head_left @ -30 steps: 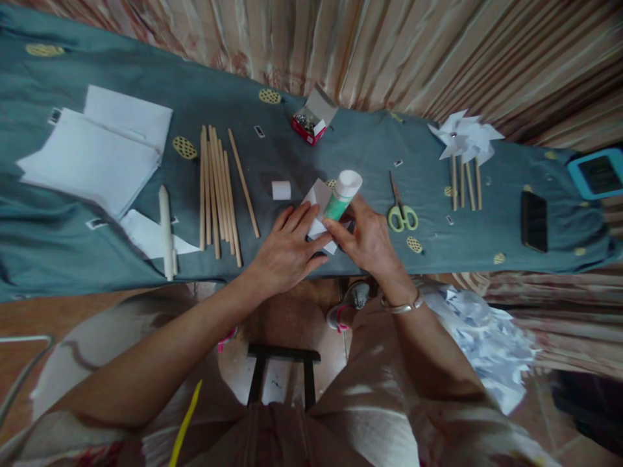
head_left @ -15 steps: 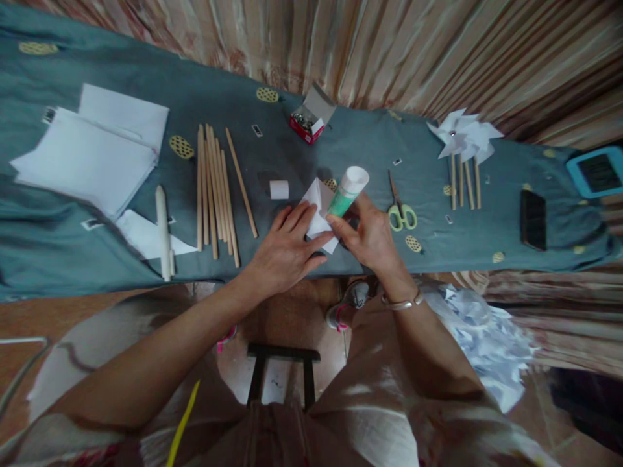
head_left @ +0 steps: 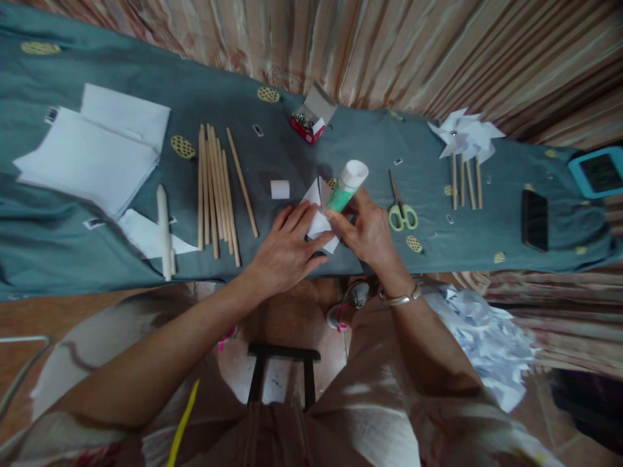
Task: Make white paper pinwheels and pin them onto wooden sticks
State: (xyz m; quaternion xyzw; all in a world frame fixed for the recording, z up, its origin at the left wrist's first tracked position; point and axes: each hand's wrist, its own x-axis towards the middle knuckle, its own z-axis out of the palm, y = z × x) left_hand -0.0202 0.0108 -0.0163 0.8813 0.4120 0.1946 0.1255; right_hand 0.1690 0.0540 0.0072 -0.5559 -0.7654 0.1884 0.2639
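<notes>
Right hand [head_left: 370, 228] in the head view: I see it closed round the green-and-white glue stick [head_left: 342, 194], tilted, its lower end down at the folded white paper [head_left: 320, 225]. Whether the tip touches, I cannot tell. My left hand [head_left: 285, 250] is open and nearly flat, fingers slightly spread, holding nothing but pressing the paper's near-left part to the bench [head_left: 370, 143]. To work well, I judge, I should press lightly, stroke away from those pinning fingers, and cover edges thinly, lest the paper crease or slide. The white cap [head_left: 280, 189] lies left of the paper, apart from it.
</notes>
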